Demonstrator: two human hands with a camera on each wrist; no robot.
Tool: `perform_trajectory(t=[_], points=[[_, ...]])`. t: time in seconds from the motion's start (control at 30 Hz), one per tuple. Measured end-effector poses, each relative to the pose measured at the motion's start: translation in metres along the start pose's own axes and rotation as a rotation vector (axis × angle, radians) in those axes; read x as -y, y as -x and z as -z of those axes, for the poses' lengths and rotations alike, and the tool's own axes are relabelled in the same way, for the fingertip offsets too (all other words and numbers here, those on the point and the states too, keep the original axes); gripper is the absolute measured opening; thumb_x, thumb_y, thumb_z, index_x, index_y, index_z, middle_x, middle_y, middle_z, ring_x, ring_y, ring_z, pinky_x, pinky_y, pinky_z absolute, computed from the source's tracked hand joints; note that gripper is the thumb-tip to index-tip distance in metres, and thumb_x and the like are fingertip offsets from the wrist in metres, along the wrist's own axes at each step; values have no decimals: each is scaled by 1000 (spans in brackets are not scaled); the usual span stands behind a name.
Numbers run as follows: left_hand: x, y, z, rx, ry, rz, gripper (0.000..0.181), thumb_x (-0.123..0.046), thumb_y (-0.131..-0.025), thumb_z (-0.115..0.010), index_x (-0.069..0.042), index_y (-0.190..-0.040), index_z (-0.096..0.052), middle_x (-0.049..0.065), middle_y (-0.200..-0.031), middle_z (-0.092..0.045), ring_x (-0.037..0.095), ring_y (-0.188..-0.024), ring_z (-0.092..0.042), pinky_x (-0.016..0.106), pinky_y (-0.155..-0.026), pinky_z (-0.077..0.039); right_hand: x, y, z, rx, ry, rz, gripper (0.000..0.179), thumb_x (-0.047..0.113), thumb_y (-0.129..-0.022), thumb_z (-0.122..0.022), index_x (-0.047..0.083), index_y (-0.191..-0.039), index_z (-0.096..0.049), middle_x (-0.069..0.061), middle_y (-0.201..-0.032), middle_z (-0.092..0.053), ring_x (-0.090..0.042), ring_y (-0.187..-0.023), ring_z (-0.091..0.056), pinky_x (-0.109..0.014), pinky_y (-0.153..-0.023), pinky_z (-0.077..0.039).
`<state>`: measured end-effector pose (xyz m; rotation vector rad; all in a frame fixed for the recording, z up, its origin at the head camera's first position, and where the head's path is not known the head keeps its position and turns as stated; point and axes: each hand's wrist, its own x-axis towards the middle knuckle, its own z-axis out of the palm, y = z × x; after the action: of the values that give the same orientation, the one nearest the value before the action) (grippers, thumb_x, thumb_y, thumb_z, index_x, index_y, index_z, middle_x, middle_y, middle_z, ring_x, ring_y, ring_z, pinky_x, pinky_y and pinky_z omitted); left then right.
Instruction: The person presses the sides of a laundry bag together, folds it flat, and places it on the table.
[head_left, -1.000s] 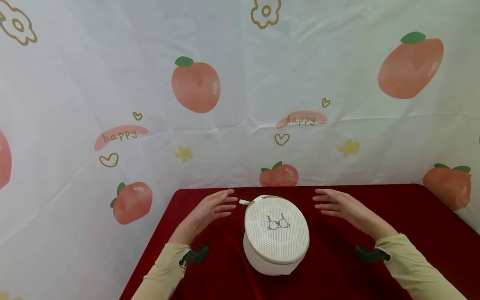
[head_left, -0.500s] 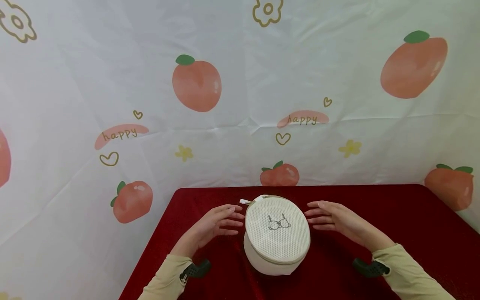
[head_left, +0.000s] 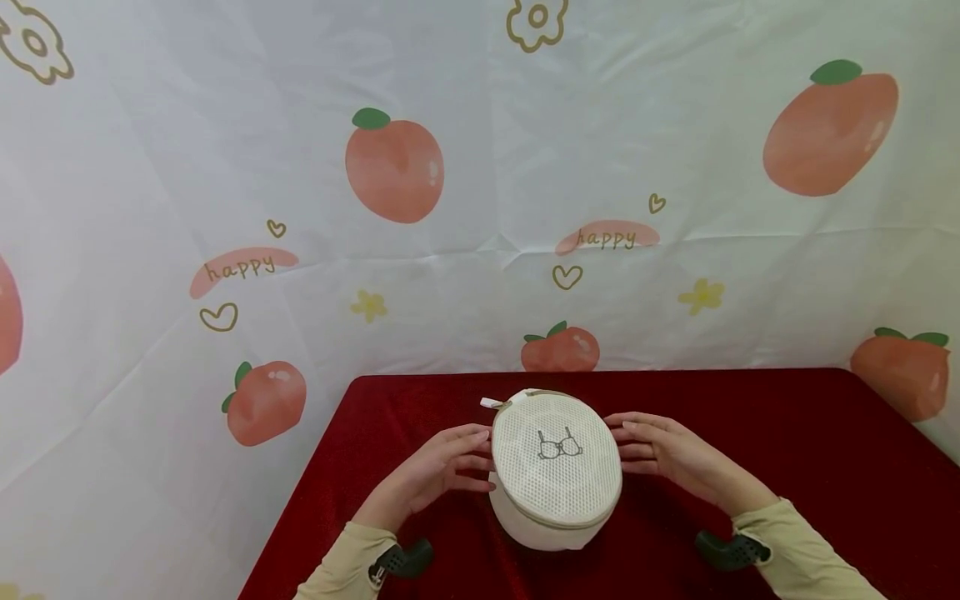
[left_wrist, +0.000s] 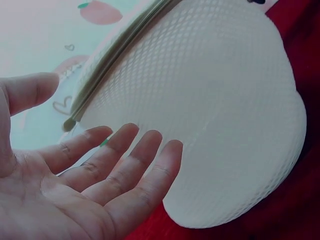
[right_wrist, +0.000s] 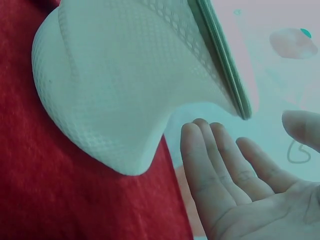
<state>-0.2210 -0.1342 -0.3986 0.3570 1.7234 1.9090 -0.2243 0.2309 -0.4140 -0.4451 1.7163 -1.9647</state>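
A round white mesh laundry bag (head_left: 557,467) stands on the red cloth, a bra drawing printed on its lid. A zipper (left_wrist: 125,52) runs round the lid's edge, and a white tab (head_left: 491,403) sticks out at its back left. My left hand (head_left: 442,467) is at the bag's left side, fingers slightly bent and fingertips right at the mesh wall. On the opposite side my right hand (head_left: 667,454) has its fingertips close to the lid's rim. Both palms face the bag with thumbs apart from the fingers, as the left wrist and right wrist views show. Neither hand grips anything.
The table (head_left: 750,467) is covered in dark red velvet. Behind it and to the left hangs a white backdrop cloth (head_left: 465,167) printed with peaches, hearts and "happy". A dark wrist device shows at each beige sleeve (head_left: 345,562).
Both hands have come inward and nearer to me, from apart on either side to the bag's two sides. The bag has stayed in its place.
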Motion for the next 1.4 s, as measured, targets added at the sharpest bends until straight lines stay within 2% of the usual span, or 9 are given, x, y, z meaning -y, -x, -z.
perform_trajectory(t=[0.27,0.57,0.73,0.93,1.17,1.4], points=[[-2,0,-10,-7,12,-20,29,-25,-98,-55,-1,-114,-62,12,-103,-65,26,-95,-65,49,-84,-52,2,-2,-5,16,-45,14,36,14,-104,-43,2,-138,-45,-3,-119,-63,-20,-106,-62,-39,-89,-51],[-1,0,-16,-52,39,-19,23,-16,-94,-60,2,-108,-63,8,-94,-68,20,-87,-66,45,-83,-53,3,-4,-14,2,-4,21,44,10,-102,-45,-8,-141,-34,-6,-121,-61,-21,-104,-63,-39,-88,-51],[1,1,-16,-81,55,-15,20,-11,-92,-61,4,-107,-63,9,-93,-69,19,-86,-67,44,-83,-53,2,-5,-14,-12,-22,16,44,7,-101,-47,-7,-141,-35,-8,-123,-60,-22,-104,-63,-41,-88,-51],[2,1,-15,-92,47,-11,24,-9,-92,-61,6,-110,-61,10,-94,-69,19,-84,-67,44,-83,-53,2,-4,-13,-15,-28,13,42,7,-100,-49,-5,-140,-38,-8,-123,-61,-22,-104,-63,-40,-87,-52],[4,0,-14,-82,33,-28,28,-9,-93,-61,10,-114,-58,13,-98,-68,21,-86,-68,42,-79,-55,3,-5,-14,5,-31,26,43,6,-100,-48,-7,-140,-36,-7,-123,-61,-22,-105,-63,-40,-88,-51],[5,2,-14,-126,4,-28,31,-12,-93,-62,9,-115,-57,12,-95,-68,20,-80,-68,39,-75,-56,0,-5,-14,1,-29,14,51,8,-100,-50,-12,-142,-29,-8,-123,-60,-21,-106,-62,-39,-89,-51]])
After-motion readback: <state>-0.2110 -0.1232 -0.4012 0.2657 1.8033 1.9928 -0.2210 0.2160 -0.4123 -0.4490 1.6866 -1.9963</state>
